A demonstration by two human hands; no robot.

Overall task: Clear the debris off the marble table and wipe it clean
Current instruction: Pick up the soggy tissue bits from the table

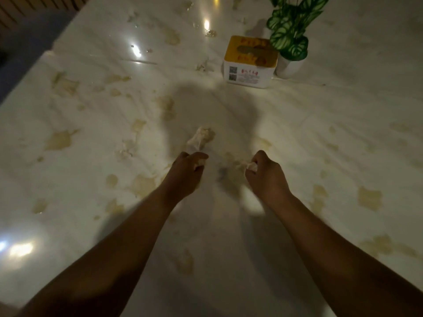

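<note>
1. Head view, the hands: your left hand [186,172] has its fingers curled round a crumpled tissue [201,138], and the loose end sticks out toward 12 o'clock. Your right hand [266,177] is also curled, pinching a small wad [251,167] between thumb and fingertips. Both are just above the table [320,124], near the middle of the view.

2. Head view, the rest of the debris: torn scraps [127,147] lie at about 10 o'clock from your left hand. Another scrap [203,65] sits at 12 o'clock, just beside the tissue box [249,62]. The plant [293,30] stands at 1 o'clock, touching or nearly touching the box.

3. Handling, as a judgement: the paper looks very light, soft and limp, possibly damp, so it may tear if you pull one corner. Gather each piece by bunching it from the edges inward and pinch the bulk, not a tip.

4. The polished stone looks slick, so scraps should slide easily under flat fingers. Sweep them together before lifting.

5. The tan patches may be spills or veining; you cannot tell from here. Wipe with a thick folded wad and firm, flat pressure.
</note>
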